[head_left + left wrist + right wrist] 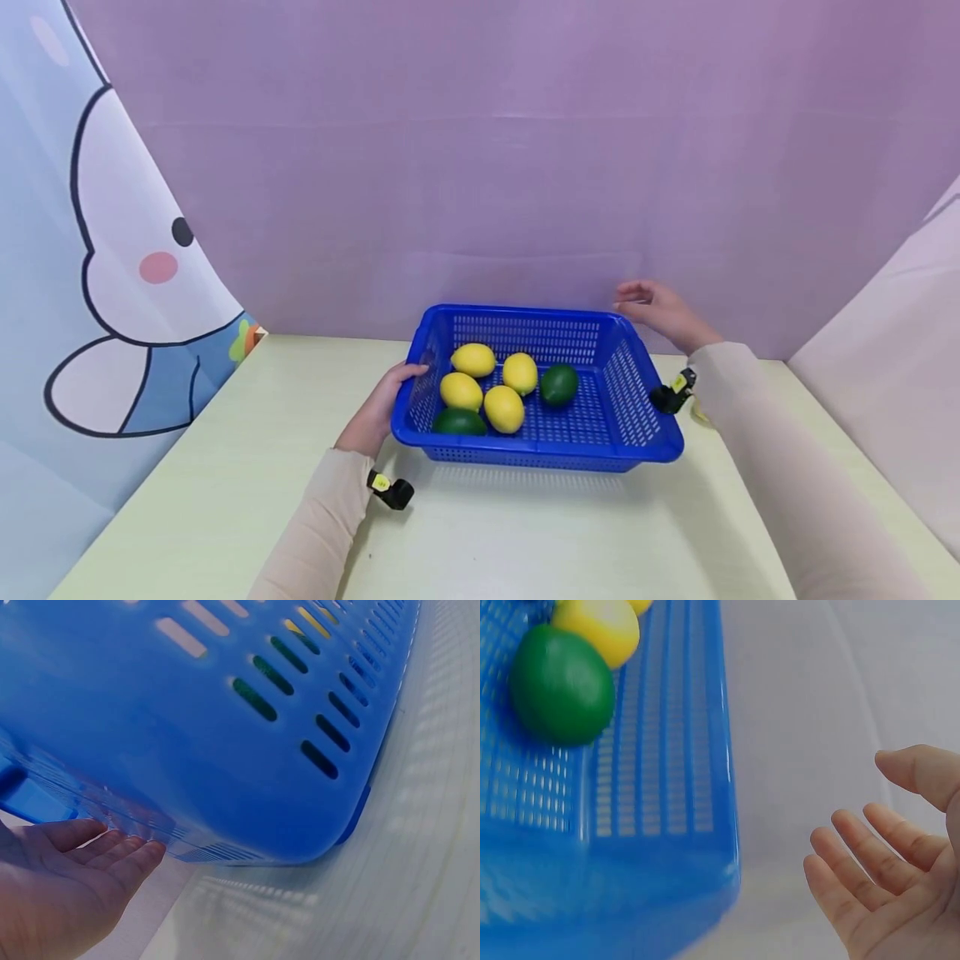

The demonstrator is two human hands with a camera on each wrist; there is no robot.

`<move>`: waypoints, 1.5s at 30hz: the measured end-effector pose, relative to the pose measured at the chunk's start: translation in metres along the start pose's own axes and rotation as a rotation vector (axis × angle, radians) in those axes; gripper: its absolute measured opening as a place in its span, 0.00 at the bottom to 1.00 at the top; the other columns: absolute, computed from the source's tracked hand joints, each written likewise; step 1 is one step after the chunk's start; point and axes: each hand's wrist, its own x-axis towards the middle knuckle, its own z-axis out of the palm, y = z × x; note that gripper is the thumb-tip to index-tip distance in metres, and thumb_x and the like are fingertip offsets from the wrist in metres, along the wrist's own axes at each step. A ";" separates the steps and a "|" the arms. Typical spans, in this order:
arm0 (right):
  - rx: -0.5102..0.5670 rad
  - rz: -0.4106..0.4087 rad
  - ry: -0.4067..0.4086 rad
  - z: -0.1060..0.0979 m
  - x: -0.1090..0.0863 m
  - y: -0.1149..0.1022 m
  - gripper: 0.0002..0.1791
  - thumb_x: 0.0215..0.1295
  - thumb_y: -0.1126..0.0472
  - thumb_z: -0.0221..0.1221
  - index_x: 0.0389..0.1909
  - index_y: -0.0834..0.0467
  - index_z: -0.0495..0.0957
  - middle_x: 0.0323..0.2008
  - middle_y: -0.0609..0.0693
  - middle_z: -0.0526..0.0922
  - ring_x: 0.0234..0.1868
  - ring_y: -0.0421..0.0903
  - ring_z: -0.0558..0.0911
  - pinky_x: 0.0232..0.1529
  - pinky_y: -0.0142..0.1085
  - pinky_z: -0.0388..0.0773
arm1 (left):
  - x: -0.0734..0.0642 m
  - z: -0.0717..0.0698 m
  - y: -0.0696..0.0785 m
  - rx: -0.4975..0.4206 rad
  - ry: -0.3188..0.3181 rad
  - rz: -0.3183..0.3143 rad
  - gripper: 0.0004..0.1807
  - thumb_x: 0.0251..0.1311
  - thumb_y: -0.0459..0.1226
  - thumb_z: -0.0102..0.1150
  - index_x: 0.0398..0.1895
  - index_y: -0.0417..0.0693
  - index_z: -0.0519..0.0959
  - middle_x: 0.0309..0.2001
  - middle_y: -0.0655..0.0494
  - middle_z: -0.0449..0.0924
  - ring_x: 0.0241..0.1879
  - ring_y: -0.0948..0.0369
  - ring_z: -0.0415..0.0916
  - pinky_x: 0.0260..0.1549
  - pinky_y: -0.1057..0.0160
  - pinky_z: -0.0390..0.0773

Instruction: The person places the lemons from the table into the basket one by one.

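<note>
A blue plastic basket (pixel 525 448) with slotted walls stands over the pale table, holding several yellow lemons (pixel 504 409) and two dark green, smooth fruits (pixel 558 385) shaped like avocados. At its left end, my left hand (pixel 381 410) grips the rim, thumb over the edge. From below, the left wrist view shows that hand's fingers (pixel 135 859) against the outer wall. Beyond the basket's back right corner, my right hand (pixel 660 312) is in the air, touching nothing. In the right wrist view its fingers (pixel 874 859) are spread, apart from the basket rim (pixel 726 750).
A small yellow thing (pixel 701 414) lies on the table, mostly hidden behind the right forearm. A purple cloth (pixel 480 167) hangs behind the table. Printed fabric (pixel 135 250) stands at the left, and a pale sheet (pixel 892 358) at the right.
</note>
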 end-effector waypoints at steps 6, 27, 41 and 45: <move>-0.017 0.020 0.042 -0.021 -0.015 0.023 0.29 0.70 0.54 0.50 0.62 0.71 0.59 0.59 0.67 0.67 0.54 0.49 0.74 0.56 0.39 0.73 | 0.001 0.000 0.001 -0.004 -0.010 -0.002 0.32 0.68 0.43 0.37 0.74 0.50 0.45 0.70 0.39 0.52 0.62 0.47 0.62 0.62 0.45 0.60; 0.093 0.093 0.127 -0.041 -0.059 0.104 0.30 0.72 0.57 0.48 0.63 0.76 0.55 0.41 0.39 0.74 0.37 0.23 0.74 0.40 0.25 0.77 | -0.002 -0.001 -0.002 -0.003 -0.016 -0.018 0.33 0.68 0.44 0.38 0.74 0.52 0.45 0.69 0.40 0.53 0.59 0.49 0.65 0.61 0.46 0.63; -0.107 0.146 0.313 -0.037 -0.074 0.132 0.31 0.69 0.53 0.52 0.60 0.75 0.60 0.52 0.71 0.71 0.42 0.40 0.78 0.39 0.28 0.75 | 0.000 -0.001 -0.001 0.002 -0.033 0.005 0.33 0.68 0.43 0.37 0.74 0.52 0.45 0.70 0.39 0.51 0.62 0.47 0.62 0.62 0.45 0.62; -0.167 0.179 0.333 -0.033 -0.076 0.137 0.33 0.68 0.50 0.51 0.60 0.74 0.60 0.56 0.74 0.66 0.54 0.68 0.69 0.50 0.50 0.71 | 0.000 0.000 -0.001 0.007 -0.024 -0.002 0.33 0.67 0.43 0.37 0.74 0.51 0.46 0.70 0.40 0.52 0.63 0.46 0.61 0.62 0.44 0.61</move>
